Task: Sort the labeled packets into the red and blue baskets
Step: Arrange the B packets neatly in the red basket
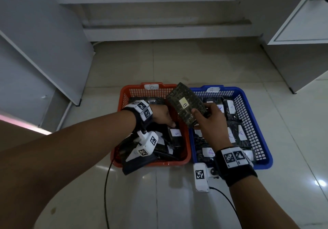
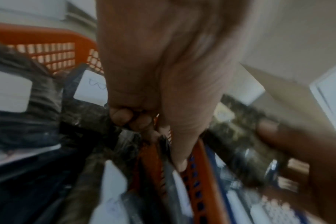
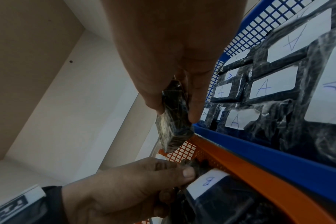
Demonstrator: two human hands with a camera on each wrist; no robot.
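Sorting looks nearly done: red basket (image 1: 124,94) and blue basket (image 1: 248,94) beside it both hold many packets, right hand (image 1: 209,122) grips a B packet (image 1: 184,104) above the red basket's right rim, left hand (image 1: 162,116) pinches another inside.

Indoor room, apparently a storage or work area; its exact kind cannot be told. Glossy beige floor tiles (image 1: 221,65) carry a red basket (image 1: 124,94) and a blue basket (image 1: 248,104) of labelled packets. White cabinet panels (image 1: 298,16) and grey walls (image 1: 35,33) enclose the floor.
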